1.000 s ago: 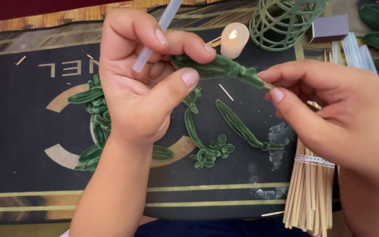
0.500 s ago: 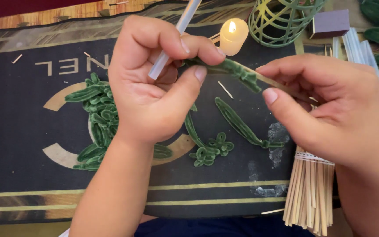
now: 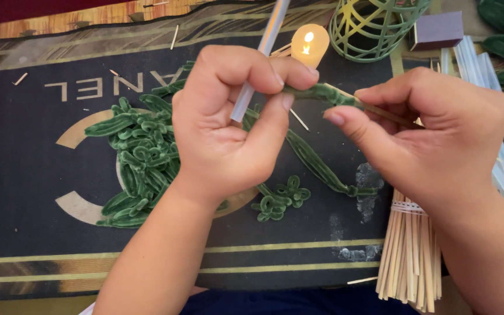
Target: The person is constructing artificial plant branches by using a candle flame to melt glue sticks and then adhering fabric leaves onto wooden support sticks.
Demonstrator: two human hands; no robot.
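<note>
Head view: green chenille leaf [image 3: 322, 93] on a thin stick, pinched between left hand [image 3: 228, 128], also clasping a translucent glue stick [image 3: 263, 52], and right hand [image 3: 433, 134]. Likely light, soft, bendable; best held by the stick. Lit candle [image 3: 309, 44] close behind; leaf pile [image 3: 141, 157] left; skewer bundle [image 3: 409, 251] below.

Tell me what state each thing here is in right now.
Left hand: closed on a clear stick and a green leaf.
Right hand: pinching the leaf's wooden stem.
Green leaf: held up between both hands.
Clear stick: tilted, held.
Candle: lit.
Wooden sticks: bundled, lying flat.
Leaf pile: heaped on the mat.
</note>
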